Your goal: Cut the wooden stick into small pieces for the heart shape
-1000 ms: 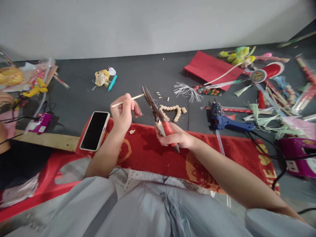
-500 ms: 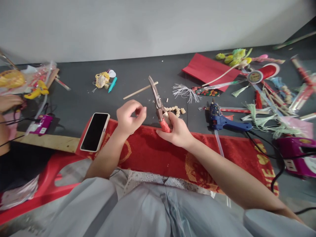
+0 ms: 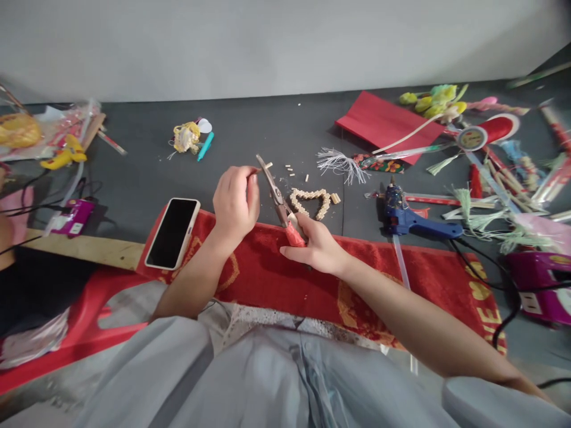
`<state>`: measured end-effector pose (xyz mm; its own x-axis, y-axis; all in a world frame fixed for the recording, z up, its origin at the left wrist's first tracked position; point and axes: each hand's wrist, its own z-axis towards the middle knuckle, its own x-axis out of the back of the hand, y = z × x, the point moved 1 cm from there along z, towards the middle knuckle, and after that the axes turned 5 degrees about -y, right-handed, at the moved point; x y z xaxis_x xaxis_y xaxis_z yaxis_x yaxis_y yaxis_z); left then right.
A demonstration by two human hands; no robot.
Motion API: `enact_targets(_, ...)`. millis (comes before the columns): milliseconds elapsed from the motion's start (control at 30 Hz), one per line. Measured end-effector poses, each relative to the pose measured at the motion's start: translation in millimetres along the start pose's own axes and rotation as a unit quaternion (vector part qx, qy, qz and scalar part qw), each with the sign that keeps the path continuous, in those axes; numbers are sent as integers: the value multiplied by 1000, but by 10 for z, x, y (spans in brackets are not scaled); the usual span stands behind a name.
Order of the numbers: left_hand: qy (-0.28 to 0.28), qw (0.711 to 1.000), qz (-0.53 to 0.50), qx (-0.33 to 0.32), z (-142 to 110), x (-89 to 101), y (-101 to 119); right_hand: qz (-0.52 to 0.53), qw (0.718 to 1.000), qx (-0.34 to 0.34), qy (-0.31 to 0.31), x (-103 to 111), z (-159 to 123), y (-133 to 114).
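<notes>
My right hand (image 3: 319, 244) is wrapped round the red handles of a pair of metal shears (image 3: 275, 193), whose blades point up and left. A thin wooden stick (image 3: 269, 165) is pinched in the fingers of my left hand (image 3: 236, 199), and its end lies at the blades. Most of the stick is hidden by that hand. Just beyond my right hand, a heart-shaped outline made of short wooden pieces (image 3: 329, 202) rests on the dark table. Several loose cut bits (image 3: 291, 172) are scattered behind the shears.
A phone (image 3: 173, 233) lies on a red towel (image 3: 267, 267) at left. To the right are a blue glue gun (image 3: 413, 223), white threads (image 3: 341, 165), red paper (image 3: 379, 125) and a red thread spool (image 3: 473, 139). Another person's arm (image 3: 5, 235) shows at far left.
The stick that lay across the table behind the shears is now in my left hand, at the blades. The shears have shifted left, uncovering more of the heart outline and the loose bits.
</notes>
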<state>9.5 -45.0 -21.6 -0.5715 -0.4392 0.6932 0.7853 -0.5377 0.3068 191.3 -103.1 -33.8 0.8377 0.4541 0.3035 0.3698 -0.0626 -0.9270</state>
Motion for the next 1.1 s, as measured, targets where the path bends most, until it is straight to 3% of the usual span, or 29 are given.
enact_targets(167, 1, 1000, -19, -4, 28, 16, -18, 92, 993, 10, -69, 6, -4, 27)
enact_targets(467, 11, 999, -31, 10, 62, -8, -51, 214, 968, -12, -128, 3, 9, 35)
enact_targets(700, 0, 999, -46, 23, 74, -46, -68, 247, 960, 2, -135, 14, 36, 65)
enact_targets(867, -2, 996, -81, 41, 83, -92, -95, 344, 923, 18, -169, -43, 70, 106)
enact_targets(1100, -68, 991, -67, 95, 87, -164, -162, 391, 907, -30, -156, -63, 122, 108)
